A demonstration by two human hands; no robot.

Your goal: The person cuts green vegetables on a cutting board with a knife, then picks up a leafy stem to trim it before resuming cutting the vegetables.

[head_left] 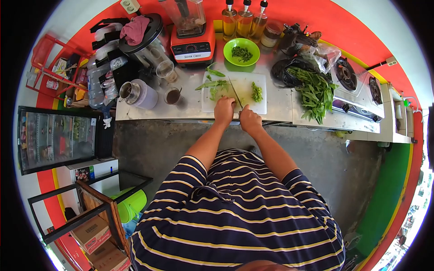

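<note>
A white cutting board (258, 106) lies at the front edge of the steel counter. My right hand (250, 119) is closed round the handle of a knife (235, 91), whose blade points up and left across the board. Just left of the blade, my left hand (224, 110) is on the board, fingers bent; whatever lies under them is too small to tell. Green leaves and stems (214, 84) are spread on the board's left part. Chopped greens (257, 92) form a small pile on its right. Behind the board, a green bowl (253, 57) holds dark chopped greens.
A red blender (193, 47), oil bottles (244, 21) and a lidded jar (272, 34) stand behind. Leafy greens (314, 94) hang over the counter edge near the stove (357, 86). To the left are a cup of dark liquid (172, 96), a glass (166, 71) and a metal-topped container (143, 95).
</note>
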